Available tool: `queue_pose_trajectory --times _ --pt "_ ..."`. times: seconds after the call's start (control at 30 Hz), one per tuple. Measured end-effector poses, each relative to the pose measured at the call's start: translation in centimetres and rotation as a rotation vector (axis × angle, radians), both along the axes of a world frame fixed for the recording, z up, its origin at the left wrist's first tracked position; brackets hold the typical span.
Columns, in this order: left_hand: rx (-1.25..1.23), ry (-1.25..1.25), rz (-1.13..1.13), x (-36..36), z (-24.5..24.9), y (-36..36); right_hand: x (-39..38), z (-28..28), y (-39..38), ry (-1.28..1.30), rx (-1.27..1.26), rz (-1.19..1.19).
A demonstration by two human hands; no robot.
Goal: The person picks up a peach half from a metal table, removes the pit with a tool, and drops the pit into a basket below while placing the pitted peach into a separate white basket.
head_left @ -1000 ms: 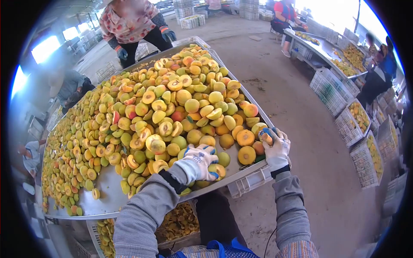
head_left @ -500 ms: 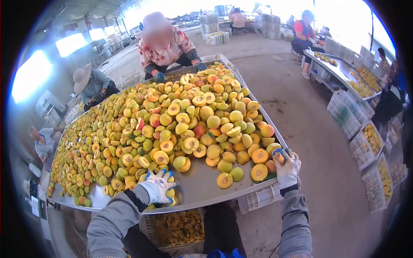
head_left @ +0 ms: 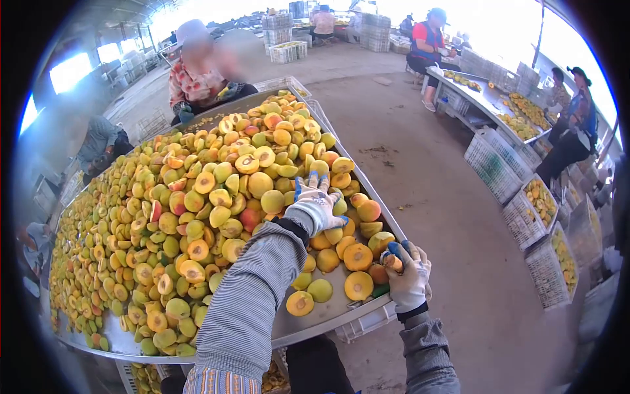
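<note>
My left hand (head_left: 318,203), in a white glove with blue fingertips, reaches over the pile of yellow peaches (head_left: 261,185). Its fingers are spread and rest on the fruit. Many of the peaches are cut in half, and some cut faces show a brown centre. At the tray's near right corner, my right hand (head_left: 412,279), gloved alike, is closed around a brown, round-ended object (head_left: 393,263); most of it is hidden by the fingers. Beside that hand lie a peach half (head_left: 358,287) and something narrow and green (head_left: 381,290).
The fruit lies on a metal tray table (head_left: 289,328) with a raised rim. Across it sits a person in a floral top (head_left: 193,85); another person (head_left: 98,144) is at the left. Fruit-filled crates (head_left: 551,269) stand right, past the concrete floor (head_left: 420,171).
My left hand has moved from the tray's near edge forward and right onto the pile. My right hand keeps its hold at the corner. The view has turned to the right.
</note>
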State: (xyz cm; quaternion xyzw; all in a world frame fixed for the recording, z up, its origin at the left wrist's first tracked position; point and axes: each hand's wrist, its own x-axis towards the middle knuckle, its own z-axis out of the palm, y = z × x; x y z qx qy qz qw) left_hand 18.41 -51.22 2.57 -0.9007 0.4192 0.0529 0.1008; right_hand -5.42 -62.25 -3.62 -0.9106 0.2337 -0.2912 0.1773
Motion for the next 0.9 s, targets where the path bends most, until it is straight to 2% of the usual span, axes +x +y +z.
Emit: queue_pose_trajectory --times 0.1,0.17,0.27,0.33,0.37,0.43,0.47,0.53,0.6,0.67,0.73,0.77,0.8,0.9 --pt "0.006 0.0 -0.045 -0.2 -0.3 0.8 0.2 0.0 0.1 0.021 0.027 -0.024" --pt "0.095 0.141 0.023 -0.8 0.5 2.0 0.1 -0.9 -0.3 0.007 -0.018 -0.019" --pt "0.206 0.175 -0.046 -3.0 1.3 6.7 0.1 -0.9 -0.1 -0.016 -0.029 -0.042" --pt "0.078 0.075 -0.085 -4.8 0.6 11.0 0.0 -1.3 -0.1 -0.01 -0.018 -0.033" --pt "0.098 0.095 -0.098 -5.3 0.6 12.8 0.0 -1.2 0.0 -0.012 -0.018 -0.039" --pt "0.188 -0.039 -0.237 -7.0 0.6 16.9 0.1 -1.3 -0.3 -0.025 -0.009 -0.036" --pt "0.127 -0.013 -0.197 -7.6 -0.5 19.5 0.0 -1.3 -0.4 -0.031 -0.008 -0.044" --pt "0.249 0.118 -0.11 -8.6 1.3 21.1 -0.1 -1.4 -0.6 -0.021 -0.034 -0.016" --pt "0.389 0.166 -0.052 -8.8 3.7 20.3 0.0 -1.6 -0.7 -0.013 -0.051 -0.02" --pt "0.55 0.296 0.072 -7.9 7.8 14.9 -0.1 -1.4 -0.6 -0.056 -0.033 -0.014" --pt "0.096 -0.006 -0.133 -6.5 6.8 10.8 -0.2 -1.1 -0.5 -0.08 -0.026 -0.024" --pt "-0.139 -0.037 -0.211 -5.4 5.8 7.6 -0.2 -0.8 -0.5 -0.074 -0.018 -0.005" --pt "-0.206 -0.025 -0.302 -4.6 5.2 4.0 -0.2 -0.7 -0.5 -0.064 -0.011 0.014" --pt "-0.135 -0.11 -0.443 -2.9 -1.2 -5.2 -0.1 -0.7 -0.6 -0.046 -0.009 0.003"
